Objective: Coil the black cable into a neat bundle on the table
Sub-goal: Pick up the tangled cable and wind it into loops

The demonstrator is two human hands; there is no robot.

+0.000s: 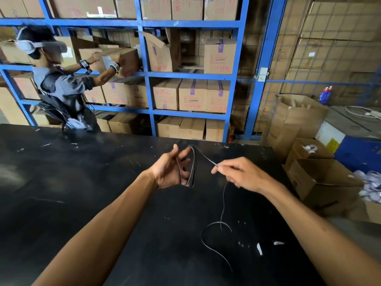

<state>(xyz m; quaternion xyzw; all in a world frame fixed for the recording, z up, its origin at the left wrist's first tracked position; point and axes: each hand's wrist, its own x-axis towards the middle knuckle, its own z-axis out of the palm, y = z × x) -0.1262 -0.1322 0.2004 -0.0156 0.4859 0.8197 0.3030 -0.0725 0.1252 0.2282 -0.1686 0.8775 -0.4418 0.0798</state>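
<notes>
Head view: I see the left hand [170,171] spread open with black cable [193,168] loops round its fingers, the right hand [241,174] pinching the strand, the rest trailing onto the table [82,182]; slack tension could let loops slip off.

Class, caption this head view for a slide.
Cable loops ring the left hand; right hand pinches the strand trailing onto the table.

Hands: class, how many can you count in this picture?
4. Left hand, looped with the black cable, and right hand, pinching it, over the table; another person's hand and second hand hold a cardboard box at the blue shelving.
</notes>
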